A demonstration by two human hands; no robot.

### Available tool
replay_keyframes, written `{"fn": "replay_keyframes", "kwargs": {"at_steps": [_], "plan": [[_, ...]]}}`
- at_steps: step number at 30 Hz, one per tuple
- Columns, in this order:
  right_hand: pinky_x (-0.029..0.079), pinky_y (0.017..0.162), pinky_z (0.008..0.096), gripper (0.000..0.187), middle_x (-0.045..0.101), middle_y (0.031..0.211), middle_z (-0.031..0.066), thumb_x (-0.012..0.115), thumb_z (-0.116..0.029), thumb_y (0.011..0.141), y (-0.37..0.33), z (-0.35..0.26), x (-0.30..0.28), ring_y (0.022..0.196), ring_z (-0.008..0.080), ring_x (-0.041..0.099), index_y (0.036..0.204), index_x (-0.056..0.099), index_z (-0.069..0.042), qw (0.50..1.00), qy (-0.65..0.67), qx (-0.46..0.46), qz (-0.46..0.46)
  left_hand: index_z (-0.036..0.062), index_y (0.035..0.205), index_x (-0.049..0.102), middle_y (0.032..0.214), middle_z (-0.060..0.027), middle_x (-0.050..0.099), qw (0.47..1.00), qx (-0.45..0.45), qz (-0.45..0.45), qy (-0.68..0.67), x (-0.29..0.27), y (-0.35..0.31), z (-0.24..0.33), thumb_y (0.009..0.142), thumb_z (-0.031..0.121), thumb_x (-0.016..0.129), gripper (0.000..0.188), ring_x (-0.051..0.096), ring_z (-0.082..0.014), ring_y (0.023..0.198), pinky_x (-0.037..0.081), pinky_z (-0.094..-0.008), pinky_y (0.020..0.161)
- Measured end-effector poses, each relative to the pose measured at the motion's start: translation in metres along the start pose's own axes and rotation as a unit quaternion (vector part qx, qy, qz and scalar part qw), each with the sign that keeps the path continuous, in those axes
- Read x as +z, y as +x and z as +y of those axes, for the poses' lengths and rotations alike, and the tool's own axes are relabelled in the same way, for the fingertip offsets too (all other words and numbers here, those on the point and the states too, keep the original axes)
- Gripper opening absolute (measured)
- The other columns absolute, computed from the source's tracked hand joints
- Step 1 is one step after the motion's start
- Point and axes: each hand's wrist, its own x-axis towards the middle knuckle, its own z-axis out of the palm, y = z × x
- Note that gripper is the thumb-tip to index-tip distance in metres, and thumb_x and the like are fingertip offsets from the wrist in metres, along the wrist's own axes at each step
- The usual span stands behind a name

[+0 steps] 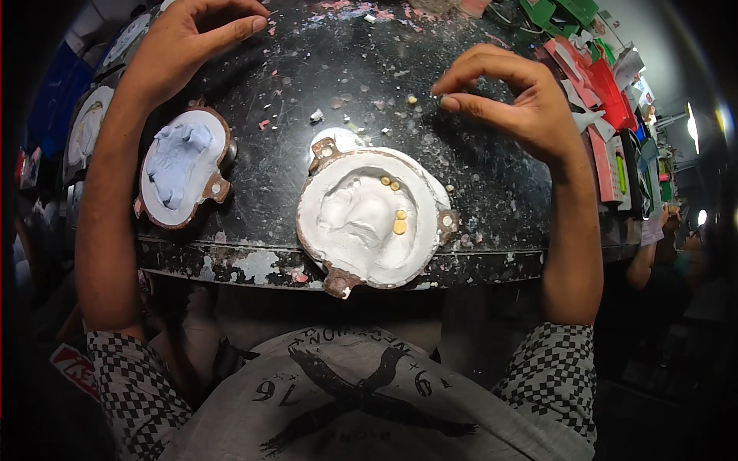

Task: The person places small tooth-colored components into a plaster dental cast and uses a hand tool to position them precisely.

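A dental flask half (314, 257) sits at the table's front edge, a brown metal ring filled with white plaster. Its arch-shaped hollow carries several yellowish tooth pieces (400, 221) along the right side. My right hand (511, 96) hovers beyond it to the right, thumb and forefinger tips brought close together; whatever they pinch, if anything, is too small to make out. A small yellowish piece (412, 100) lies on the table just left of those fingertips. My left hand (201, 31) is at the far left with thumb and fingers apart, partly cut off by the upper edge, holding nothing visible.
Inside my left forearm lies another flask half (215, 123) with a pale blue cast (178, 157). More plaster-filled flasks (92, 127) stand farther left. Plaster crumbs dot the black table (269, 207). Red trays (613, 88) and green bins (550, 15) crowd the right side.
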Motion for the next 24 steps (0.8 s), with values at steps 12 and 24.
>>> {"fn": "replay_keyframes", "kwargs": {"at_steps": [12, 24], "plan": [[0.055, 0.079, 0.0297, 0.018, 0.075, 0.092, 0.0024, 0.082, -0.008, 0.085, -0.008, -0.018, -0.002, 0.087, 0.0136, 0.069, 0.102, 0.079, -0.004, 0.970, 0.024, -0.006, -0.242, 0.0060, 0.121, 0.076, 0.113, -0.0004, 0.076, 1.000, 0.017, -0.003, -0.021, 0.003, -0.005, 0.011, 0.102, 0.025, 0.074, 0.027, 0.066, -0.0071, 0.106, 0.049, -0.0234, 0.095], [0.060, 0.088, 0.0304, 0.014, 0.079, 0.101, 0.0110, 0.079, 0.000, 0.088, 0.000, -0.027, 0.017, 0.097, 0.0180, 0.074, 0.102, 0.082, 0.001, 0.966, 0.250, 0.015, -0.062, 0.0065, 0.120, 0.077, 0.113, 0.0003, 0.074, 0.997, 0.067, 0.021, 0.025, 0.002, -0.005, 0.015, 0.101, 0.024, 0.075, 0.026, 0.066, -0.0062, 0.100, 0.050, -0.0207, 0.089]]}}
